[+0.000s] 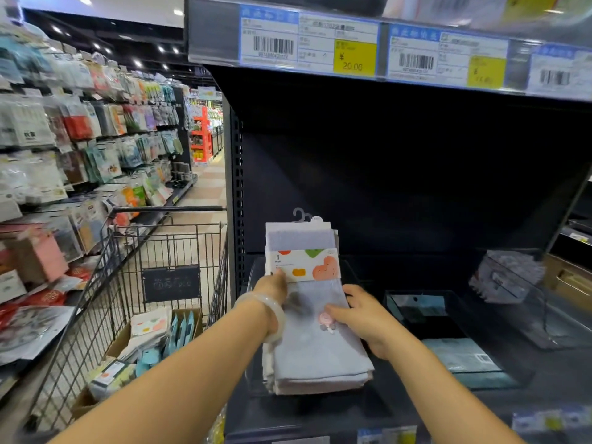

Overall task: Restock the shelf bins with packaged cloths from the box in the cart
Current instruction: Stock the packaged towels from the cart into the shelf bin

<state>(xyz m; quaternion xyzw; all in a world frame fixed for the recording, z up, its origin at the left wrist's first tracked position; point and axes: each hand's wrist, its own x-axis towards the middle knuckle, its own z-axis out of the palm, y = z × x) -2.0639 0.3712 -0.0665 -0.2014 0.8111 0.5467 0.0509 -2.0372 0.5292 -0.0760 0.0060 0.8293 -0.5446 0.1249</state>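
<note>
Bright overhead store lighting from small round white ceiling spotlights (96, 45) at upper left. Deep shadow inside the black metal shelf bay (400, 174); back panel nearly featureless. Glare on the clear plastic price-label strip (352, 46) along the top edge. Strong wide-angle bending at frame borders. Motion blur on hanging packaged goods (48, 139) far left and the clear plastic bin (512, 283) far right. Centre reasonably sharp.
</note>
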